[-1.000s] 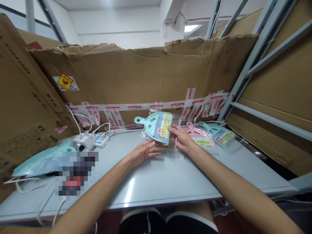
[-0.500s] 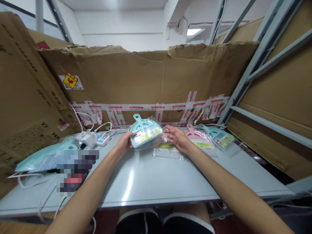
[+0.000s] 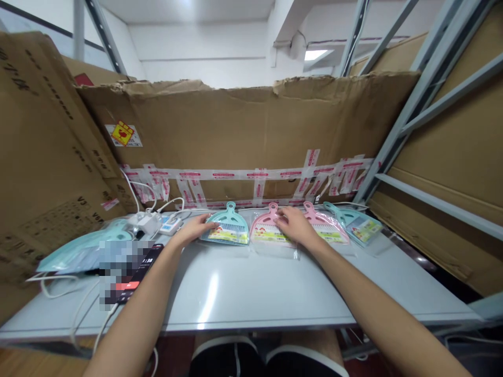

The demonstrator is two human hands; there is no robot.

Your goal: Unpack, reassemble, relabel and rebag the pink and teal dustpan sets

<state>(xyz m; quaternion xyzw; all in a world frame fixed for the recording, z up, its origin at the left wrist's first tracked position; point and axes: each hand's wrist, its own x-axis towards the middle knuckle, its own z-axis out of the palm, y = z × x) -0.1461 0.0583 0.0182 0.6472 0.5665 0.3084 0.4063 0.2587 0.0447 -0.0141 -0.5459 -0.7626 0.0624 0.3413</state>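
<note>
A teal dustpan and brush set [image 3: 230, 234] in a clear bag lies at the back of the table, its handle pointing away from me. My left hand [image 3: 195, 229] pinches its left edge, thumb on top and fingers beyond. To its right is a bagged pink dustpan and brush set [image 3: 262, 233]. My right hand [image 3: 296, 226] rests over that set's right side, fingers spread and slightly bent, without a visible grasp. Partly behind this hand sits a second pink set [image 3: 332, 234]. Another teal set [image 3: 363, 230] lies tilted at the far right.
A grey table [image 3: 267, 293] spans the view, with a cardboard wall [image 3: 243, 125] behind it. At left are bagged teal dustpans [image 3: 84, 246], a phone [image 3: 143, 269], white chargers [image 3: 147, 222] and loose cables. A metal frame [image 3: 393, 125] stands on the right.
My left hand has lowered the teal set from the air onto the table, turning its handle straight back. My right hand has moved down onto the neighbouring pink set.
</note>
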